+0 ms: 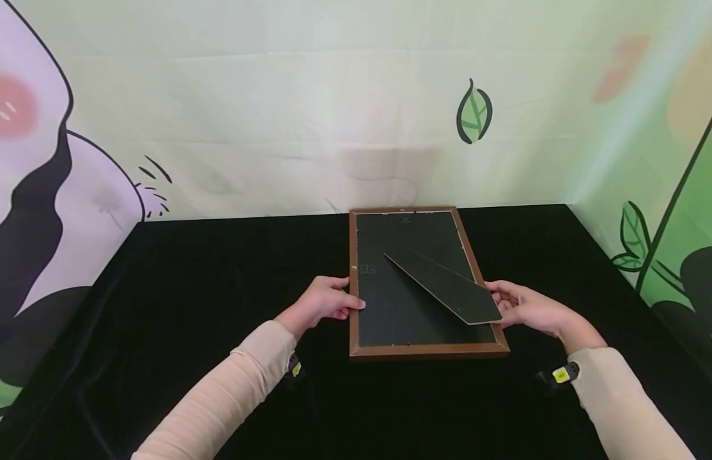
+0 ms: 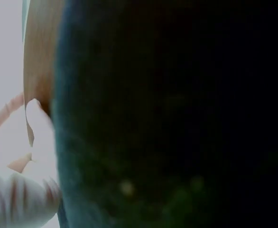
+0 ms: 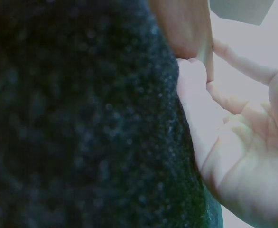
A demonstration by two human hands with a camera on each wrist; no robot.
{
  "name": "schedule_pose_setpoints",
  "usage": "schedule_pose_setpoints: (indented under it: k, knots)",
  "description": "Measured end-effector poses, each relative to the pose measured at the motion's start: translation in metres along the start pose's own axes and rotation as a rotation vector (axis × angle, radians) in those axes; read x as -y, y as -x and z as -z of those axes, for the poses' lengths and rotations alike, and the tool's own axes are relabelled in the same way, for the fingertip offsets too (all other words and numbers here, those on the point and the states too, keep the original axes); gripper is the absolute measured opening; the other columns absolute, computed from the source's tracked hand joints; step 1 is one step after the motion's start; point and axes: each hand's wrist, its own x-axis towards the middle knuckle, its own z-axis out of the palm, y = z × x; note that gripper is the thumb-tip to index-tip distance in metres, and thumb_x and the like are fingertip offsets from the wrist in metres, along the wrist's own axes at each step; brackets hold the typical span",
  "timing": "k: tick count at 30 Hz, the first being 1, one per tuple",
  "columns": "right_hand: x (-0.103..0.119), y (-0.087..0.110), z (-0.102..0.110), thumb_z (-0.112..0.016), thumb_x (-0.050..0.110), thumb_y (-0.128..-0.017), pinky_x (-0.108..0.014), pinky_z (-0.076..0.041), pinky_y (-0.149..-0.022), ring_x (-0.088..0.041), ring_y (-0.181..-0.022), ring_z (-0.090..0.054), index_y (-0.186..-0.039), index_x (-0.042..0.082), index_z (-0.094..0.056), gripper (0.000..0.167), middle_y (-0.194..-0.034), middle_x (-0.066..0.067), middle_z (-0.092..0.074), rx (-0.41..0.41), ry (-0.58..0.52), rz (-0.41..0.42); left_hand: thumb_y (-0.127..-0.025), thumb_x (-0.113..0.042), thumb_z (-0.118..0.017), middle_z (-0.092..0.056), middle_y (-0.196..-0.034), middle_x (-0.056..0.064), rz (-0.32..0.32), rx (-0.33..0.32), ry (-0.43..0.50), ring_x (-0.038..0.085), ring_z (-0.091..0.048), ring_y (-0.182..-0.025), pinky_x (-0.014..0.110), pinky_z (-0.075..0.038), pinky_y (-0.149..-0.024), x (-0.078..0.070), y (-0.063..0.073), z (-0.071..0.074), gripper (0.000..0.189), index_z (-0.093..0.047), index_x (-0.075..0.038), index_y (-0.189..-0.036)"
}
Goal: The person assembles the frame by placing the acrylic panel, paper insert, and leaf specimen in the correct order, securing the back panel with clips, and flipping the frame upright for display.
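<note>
A brown-edged picture frame (image 1: pixel 431 351) shows its dark backing, with a dark easel stand (image 1: pixel 448 287) angled out across it toward the near right. My left hand (image 1: pixel 324 299) pinches the frame's left side, thumb over the edge and fingers beneath. On the opposite side my right hand (image 1: pixel 525 310) grips the right edge, close to the stand's wide end. Both wrist views show the brown frame edge (image 2: pixel 41 52) between thumb and fingers, the right hand's thumb (image 3: pixel 193 78) lying against it. Whether the frame touches the table I cannot tell.
Black cloth (image 1: pixel 206 287) covers the table. Behind it hangs a pale printed backdrop (image 1: pixel 304 96) with a leaf drawing, and a second printed panel (image 1: pixel 678 191) stands along the right. Dark blur fills much of both wrist views.
</note>
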Motion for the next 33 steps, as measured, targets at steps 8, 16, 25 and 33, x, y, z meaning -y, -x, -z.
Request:
schedule_pose_setpoints:
  k: [8, 16, 25, 33]
  knots:
    - [0.0, -0.001, 0.0, -0.063, 0.003, -0.088, -0.029, -0.05, -0.086, -0.024, -0.097, -0.054, -0.147, -0.007, -0.019, 0.074, -0.114, -0.019, -0.046, -0.004, -0.001, -0.008, -0.08, -0.01, -0.077, -0.062, -0.071, 0.006, 0.018, -0.054, -0.029, 0.015, -0.056, -0.06, 0.023, -0.053, -0.061, 0.0, 0.0, -0.005, 0.071, -0.044, -0.001, -0.142]
    - [0.002, 0.0, -0.001, -0.064, 0.003, -0.087, -0.03, -0.05, -0.086, -0.025, -0.097, -0.053, -0.147, -0.007, -0.019, 0.075, -0.113, -0.02, -0.046, -0.012, 0.01, -0.017, -0.079, -0.009, -0.077, -0.057, -0.064, 0.004, 0.035, -0.094, -0.018, 0.015, -0.054, -0.058, 0.024, -0.051, -0.058, -0.001, 0.001, -0.008, 0.068, -0.048, -0.001, -0.14]
    - [0.004, 0.0, -0.002, -0.064, 0.002, -0.086, -0.03, -0.049, -0.086, -0.024, -0.095, -0.053, -0.145, -0.008, -0.022, 0.073, -0.111, -0.019, -0.047, 0.003, 0.004, -0.008, -0.081, -0.011, -0.076, -0.06, -0.071, 0.005, 0.0, -0.045, -0.001, 0.016, -0.056, -0.063, 0.024, -0.053, -0.064, 0.004, 0.003, -0.004, 0.071, -0.044, -0.001, -0.143]
    - [0.008, 0.008, -0.009, -0.064, 0.0, -0.086, -0.032, -0.05, -0.087, -0.025, -0.096, -0.056, -0.145, -0.01, -0.022, 0.073, -0.113, -0.02, -0.047, -0.005, 0.022, 0.003, -0.082, -0.014, -0.077, -0.062, -0.078, 0.007, -0.034, -0.023, -0.022, 0.017, -0.057, -0.068, 0.025, -0.053, -0.067, 0.002, 0.013, 0.001, 0.072, -0.043, -0.002, -0.144]
